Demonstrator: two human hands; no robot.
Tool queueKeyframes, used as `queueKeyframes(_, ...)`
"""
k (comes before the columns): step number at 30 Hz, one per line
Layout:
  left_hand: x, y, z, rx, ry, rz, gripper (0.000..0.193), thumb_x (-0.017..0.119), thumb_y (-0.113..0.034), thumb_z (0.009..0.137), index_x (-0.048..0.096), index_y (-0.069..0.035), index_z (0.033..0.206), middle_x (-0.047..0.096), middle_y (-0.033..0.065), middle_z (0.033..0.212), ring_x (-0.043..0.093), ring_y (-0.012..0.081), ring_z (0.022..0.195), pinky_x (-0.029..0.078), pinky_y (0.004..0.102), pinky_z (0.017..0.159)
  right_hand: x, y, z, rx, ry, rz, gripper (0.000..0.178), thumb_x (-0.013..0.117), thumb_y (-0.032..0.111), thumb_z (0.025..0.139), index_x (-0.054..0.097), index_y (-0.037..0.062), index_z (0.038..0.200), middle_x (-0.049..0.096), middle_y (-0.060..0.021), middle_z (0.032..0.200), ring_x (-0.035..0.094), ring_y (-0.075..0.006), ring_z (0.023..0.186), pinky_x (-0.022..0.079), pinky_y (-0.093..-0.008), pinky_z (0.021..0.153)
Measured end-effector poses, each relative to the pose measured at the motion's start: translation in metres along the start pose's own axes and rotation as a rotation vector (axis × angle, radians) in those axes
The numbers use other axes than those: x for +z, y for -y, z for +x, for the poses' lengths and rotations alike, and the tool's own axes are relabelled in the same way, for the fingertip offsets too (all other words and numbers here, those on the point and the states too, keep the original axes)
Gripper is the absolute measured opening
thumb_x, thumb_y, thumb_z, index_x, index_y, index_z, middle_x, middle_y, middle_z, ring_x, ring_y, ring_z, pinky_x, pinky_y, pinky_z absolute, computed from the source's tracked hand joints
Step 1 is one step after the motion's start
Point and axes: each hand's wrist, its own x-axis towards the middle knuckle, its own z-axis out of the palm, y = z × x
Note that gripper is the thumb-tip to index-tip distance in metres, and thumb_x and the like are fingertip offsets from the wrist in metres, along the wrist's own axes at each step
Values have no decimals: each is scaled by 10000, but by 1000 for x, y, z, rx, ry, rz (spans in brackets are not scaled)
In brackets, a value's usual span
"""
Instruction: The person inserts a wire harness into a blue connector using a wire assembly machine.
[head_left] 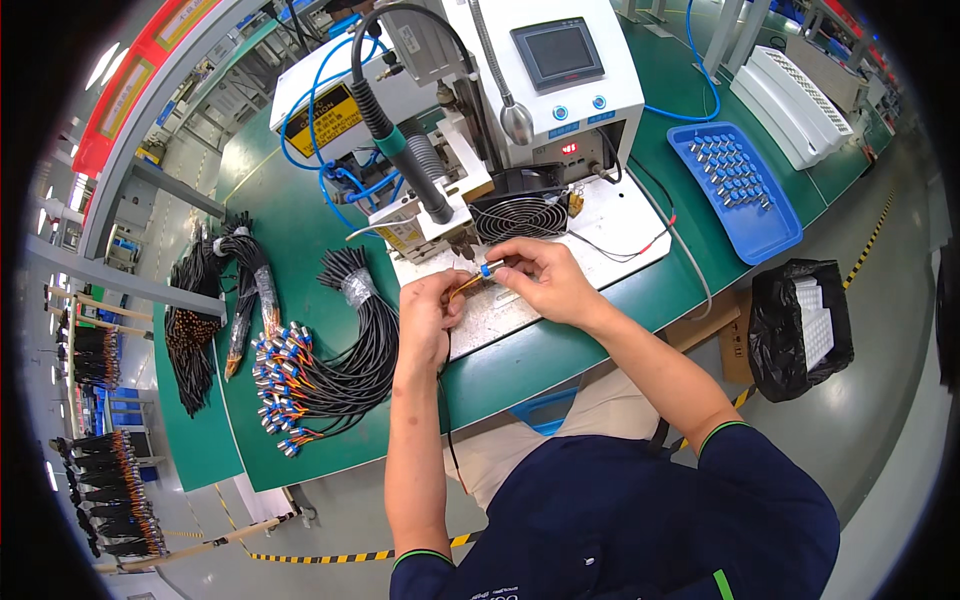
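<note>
Close together in front of the soldering machine's head (pixel 462 243), my two hands work on one small part. Between the thumb and fingers of my right hand (pixel 550 283) is a small metal connector with a blue ring (pixel 487 270). My left hand (pixel 428 312) pinches the thin orange-yellow wires (pixel 463 288) that run to it. The wires belong to a black cable (pixel 447 425), which hangs from my left hand over the table edge. My fingers partly cover the joint between wires and connector.
Left of my hands lies a bundle of black cables (pixel 365 335) with metal connectors (pixel 280 385); more cable bundles (pixel 190 340) lie beyond. A round fan grille (pixel 520 218) stands just behind my hands. To the right are a blue tray (pixel 768 242) of connectors and a black-bagged bin (pixel 775 360).
</note>
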Motion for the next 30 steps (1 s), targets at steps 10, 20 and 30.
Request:
queueKeyframes(10, -2, 4, -3, 69, 12, 48, 153, 692, -6, 975, 774, 94, 1057, 570, -6, 690, 433, 50, 575, 265, 224, 487, -2, -2, -1, 1, 22, -17, 248, 704, 12, 1001, 711, -53, 1240, 732, -92, 1173, 680, -115, 1054, 570, -283, 921)
queueKeyframes(20, 1, 0, -2, 55, 0, 68, 118, 728, 31, 925, 790, 82, 1012, 667, 22, 760, 456, 41, 573, 267, 214, 484, -2, -2, -1, 6, 24, -17, 248, 697, -7, 995, 714, -48, 1239, 730, -80, 1161, 668, -100, 1012, 564, -271, 888)
queueKeyframes(30, 5, -6, 1, -14, -13, 165, 80, 766, -16, 905, 799, 47, 942, 629, -21, 690, 426, 23, 539, 250, 218, 474, -1, -1, -1, 8, 18, -24, 250, 690, -17, 995, 713, -41, 1243, 728, -72, 1150, 663, -92, 997, 560, -263, 871)
